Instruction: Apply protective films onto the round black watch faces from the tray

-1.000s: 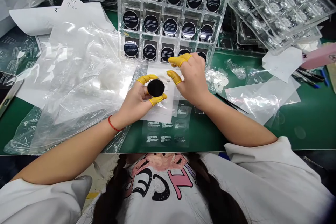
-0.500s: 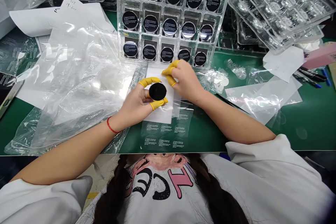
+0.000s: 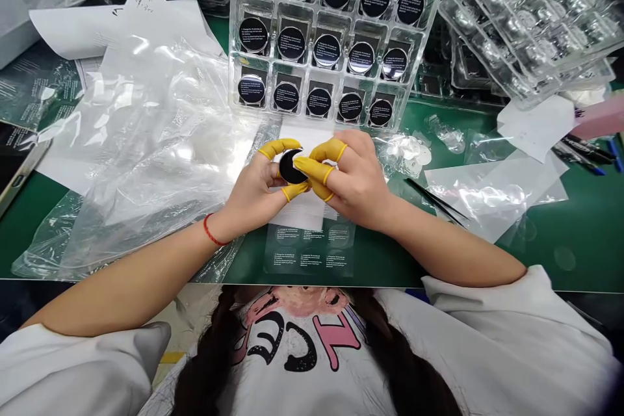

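My left hand [image 3: 260, 185], in yellow finger cots, grips a round black watch face [image 3: 288, 168] by its edge between thumb and fingers. My right hand [image 3: 348, 175], also in yellow finger cots, is closed, and its fingertips rest on the right part of that face. A small pale bit shows at those fingertips, too small to name. Under both hands lies a white sheet [image 3: 307, 208]. Nearer to me is a clear film sheet [image 3: 309, 257] with printed round labels. Behind the hands a clear plastic tray [image 3: 234, 71] leans up, its pockets holding several round black watch faces with white print.
Clear plastic bags [image 3: 160, 136] spread over the left side. Dark tweezers [image 3: 436, 200] lie right of my right hand, near clear sheets [image 3: 492, 188] and pens [image 3: 582, 149]. More clear trays [image 3: 546, 19] are piled at the back right. A handwritten paper [image 3: 160, 23] lies back left.
My right hand has come down from beside the tray onto the watch face in my left hand. The left hand still holds the face in about the same place. The view has shifted slightly.
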The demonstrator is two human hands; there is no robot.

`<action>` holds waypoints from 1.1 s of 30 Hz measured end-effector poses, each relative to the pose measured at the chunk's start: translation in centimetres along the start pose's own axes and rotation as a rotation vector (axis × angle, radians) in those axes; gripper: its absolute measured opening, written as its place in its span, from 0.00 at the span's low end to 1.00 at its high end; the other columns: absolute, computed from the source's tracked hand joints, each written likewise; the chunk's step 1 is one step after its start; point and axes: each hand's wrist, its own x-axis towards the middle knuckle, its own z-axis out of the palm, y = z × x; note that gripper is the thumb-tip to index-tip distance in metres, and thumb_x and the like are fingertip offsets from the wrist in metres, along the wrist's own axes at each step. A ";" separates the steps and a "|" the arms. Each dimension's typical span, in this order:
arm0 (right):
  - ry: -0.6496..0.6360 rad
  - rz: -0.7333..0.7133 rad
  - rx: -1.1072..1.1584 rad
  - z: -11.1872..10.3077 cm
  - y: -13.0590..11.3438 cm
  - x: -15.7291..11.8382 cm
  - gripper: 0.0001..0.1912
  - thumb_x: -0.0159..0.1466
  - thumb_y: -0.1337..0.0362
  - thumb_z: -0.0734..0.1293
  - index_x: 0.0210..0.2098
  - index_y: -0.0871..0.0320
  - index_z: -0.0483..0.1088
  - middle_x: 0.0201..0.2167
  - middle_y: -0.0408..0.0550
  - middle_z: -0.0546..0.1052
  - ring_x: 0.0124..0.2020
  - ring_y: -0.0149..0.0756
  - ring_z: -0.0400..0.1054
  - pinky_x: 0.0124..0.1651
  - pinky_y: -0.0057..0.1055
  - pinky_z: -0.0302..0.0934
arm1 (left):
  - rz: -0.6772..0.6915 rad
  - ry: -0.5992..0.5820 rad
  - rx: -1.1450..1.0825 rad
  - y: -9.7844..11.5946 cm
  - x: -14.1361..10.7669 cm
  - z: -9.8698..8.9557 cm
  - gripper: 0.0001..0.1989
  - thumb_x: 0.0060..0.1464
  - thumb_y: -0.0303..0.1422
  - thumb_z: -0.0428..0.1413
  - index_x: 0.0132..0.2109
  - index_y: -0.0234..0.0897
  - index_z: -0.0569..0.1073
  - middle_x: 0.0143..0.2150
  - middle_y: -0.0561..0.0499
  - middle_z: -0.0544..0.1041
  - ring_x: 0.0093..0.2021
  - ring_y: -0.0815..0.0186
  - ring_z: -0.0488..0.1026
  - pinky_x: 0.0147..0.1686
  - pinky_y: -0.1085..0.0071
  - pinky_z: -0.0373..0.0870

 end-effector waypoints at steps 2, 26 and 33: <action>-0.008 -0.009 0.020 -0.2 -0.2 0.0 0.07 0.69 0.67 0.63 0.45 0.54 0.71 0.39 0.47 0.74 0.43 0.37 0.61 0.46 0.39 0.57 | 0.017 0.019 -0.020 -0.1 0.1 -0.1 0.31 0.43 0.30 0.69 0.53 0.38 0.65 0.30 0.59 0.79 0.30 0.73 0.79 0.34 0.77 0.77; 0.060 0.075 -0.060 0.4 0.0 0.3 0.06 0.68 0.69 0.63 0.42 0.53 0.70 0.39 0.47 0.74 0.42 0.36 0.63 0.47 0.39 0.59 | 0.030 -0.007 0.037 -0.2 0.0 0.1 0.30 0.47 0.34 0.68 0.55 0.39 0.64 0.31 0.57 0.81 0.34 0.68 0.82 0.41 0.71 0.80; 0.040 0.028 -0.046 0.3 -0.5 0.1 0.06 0.67 0.69 0.66 0.44 0.57 0.69 0.36 0.48 0.74 0.41 0.36 0.61 0.47 0.37 0.59 | 0.044 0.047 0.021 -0.4 0.3 -0.1 0.35 0.42 0.35 0.71 0.55 0.39 0.64 0.33 0.57 0.79 0.33 0.69 0.80 0.39 0.72 0.79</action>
